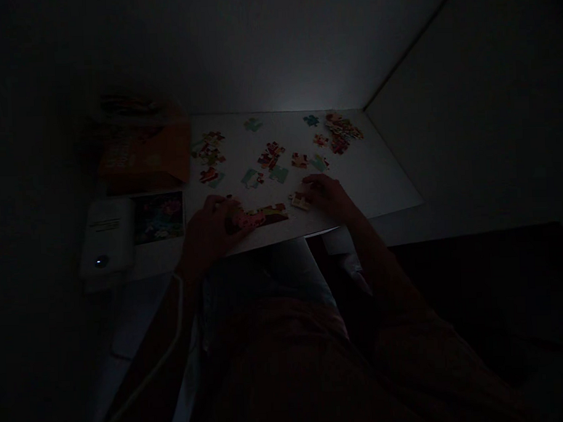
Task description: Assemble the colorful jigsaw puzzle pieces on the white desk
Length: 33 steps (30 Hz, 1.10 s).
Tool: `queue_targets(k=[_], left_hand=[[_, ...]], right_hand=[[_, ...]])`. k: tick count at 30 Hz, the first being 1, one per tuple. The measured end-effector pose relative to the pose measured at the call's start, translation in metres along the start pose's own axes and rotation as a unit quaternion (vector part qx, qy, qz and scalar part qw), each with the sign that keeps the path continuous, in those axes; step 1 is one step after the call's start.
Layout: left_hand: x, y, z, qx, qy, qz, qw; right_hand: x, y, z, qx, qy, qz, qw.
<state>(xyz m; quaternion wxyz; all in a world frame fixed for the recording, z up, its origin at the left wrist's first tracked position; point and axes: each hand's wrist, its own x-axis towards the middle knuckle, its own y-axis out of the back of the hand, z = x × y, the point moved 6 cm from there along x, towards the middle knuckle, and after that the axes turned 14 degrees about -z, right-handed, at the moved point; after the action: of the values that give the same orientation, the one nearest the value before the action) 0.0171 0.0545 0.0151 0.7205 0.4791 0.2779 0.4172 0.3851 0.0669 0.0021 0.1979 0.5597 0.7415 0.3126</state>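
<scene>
The picture is very dark. My left hand [211,229] lies at the left end of a joined strip of jigsaw puzzle [272,214], its thumb along the near edge and its fingers at the far side, closed about that end. To the right, my right hand [330,198] has its fingers bent at a single puzzle piece [299,202], which seems pinched at its right edge. This piece sits apart from the strip, a small gap between them. Beyond the hands lie loose puzzle pieces [271,155], and a green piece [278,173] is among the nearer ones.
A heap of pieces [343,134] lies at the back right of the white table [377,171]. At the left stand an orange box [145,154] and a white device [107,232] with a small light, beside a dark picture card [158,217]. Walls [276,57] close off the back and right.
</scene>
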Motion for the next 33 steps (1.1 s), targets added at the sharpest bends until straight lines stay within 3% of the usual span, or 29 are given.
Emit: queue_targets(k=[3, 9, 13, 19, 33], left_hand=[[0.001, 0.001, -0.002, 0.003, 0.002, 0.000, 1.000], [0.001, 0.004, 0.000, 0.008, 0.014, -0.009, 1.000], [0.001, 0.003, 0.000, 0.008, 0.024, -0.011, 1.000], [-0.001, 0.000, -0.003, -0.003, 0.014, 0.004, 1.000], [-0.001, 0.003, -0.002, 0.004, 0.029, 0.001, 1.000]], right_hand=[[-0.028, 0.000, 0.005, -0.110, -0.019, 0.056, 0.992], [-0.040, -0.019, -0.006, -0.188, -0.069, 0.060, 0.978], [-0.036, -0.030, -0.016, -0.181, -0.070, 0.019, 0.981], [-0.036, -0.029, -0.015, -0.150, -0.045, -0.020, 0.988], [-0.038, -0.026, -0.013, -0.136, -0.029, 0.008, 0.990]])
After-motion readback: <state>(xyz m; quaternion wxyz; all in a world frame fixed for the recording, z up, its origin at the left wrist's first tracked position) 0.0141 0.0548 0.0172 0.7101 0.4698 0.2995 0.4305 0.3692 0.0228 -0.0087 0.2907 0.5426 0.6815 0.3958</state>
